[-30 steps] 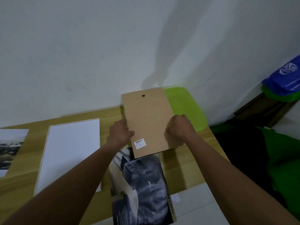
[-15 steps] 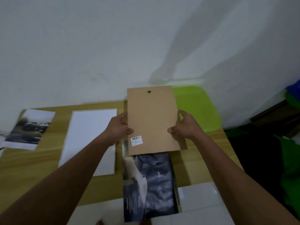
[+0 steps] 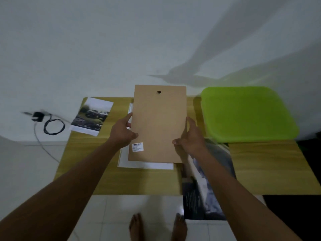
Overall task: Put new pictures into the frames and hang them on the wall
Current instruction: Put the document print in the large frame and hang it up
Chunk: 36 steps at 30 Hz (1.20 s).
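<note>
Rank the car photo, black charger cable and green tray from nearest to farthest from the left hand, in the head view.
1. Car photo, just left of the left hand.
2. Black charger cable, farther left, on the floor.
3. Green tray, far right.

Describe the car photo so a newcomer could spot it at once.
Find the wooden table. On its far left corner, left of the left hand, lies the car photo. Unlike the dark print at right, it shows vehicles with white margins.

The wooden table (image 3: 83, 153) carries a car photo (image 3: 92, 117) far left, a white panel (image 3: 147, 165) mid-table, a green tray (image 3: 246, 115) far right, and a dark poster (image 3: 217, 171) overhanging its near edge.
</note>
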Motion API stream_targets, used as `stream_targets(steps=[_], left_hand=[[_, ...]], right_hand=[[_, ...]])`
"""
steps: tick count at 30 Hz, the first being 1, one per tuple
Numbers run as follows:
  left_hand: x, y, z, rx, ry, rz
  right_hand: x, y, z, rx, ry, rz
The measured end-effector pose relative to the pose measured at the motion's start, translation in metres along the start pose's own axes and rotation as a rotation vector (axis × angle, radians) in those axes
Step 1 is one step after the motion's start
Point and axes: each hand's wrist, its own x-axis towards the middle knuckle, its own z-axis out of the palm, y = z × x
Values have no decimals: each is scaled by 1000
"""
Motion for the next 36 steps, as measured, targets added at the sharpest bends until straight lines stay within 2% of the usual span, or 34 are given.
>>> stream_targets(steps=[4, 11, 26, 36], left_hand=[[17, -30, -10, 89, 27, 19], [37, -69, -10, 141, -42, -6], [43, -75, -1, 135, -118, -3], [37, -70, 2, 161, -114, -38]], right_hand=[[2, 4, 43, -26, 28, 32], [5, 18, 78, -112, 14, 73], [5, 8, 62, -440, -32, 114], [5, 6, 59, -397, -90, 155]])
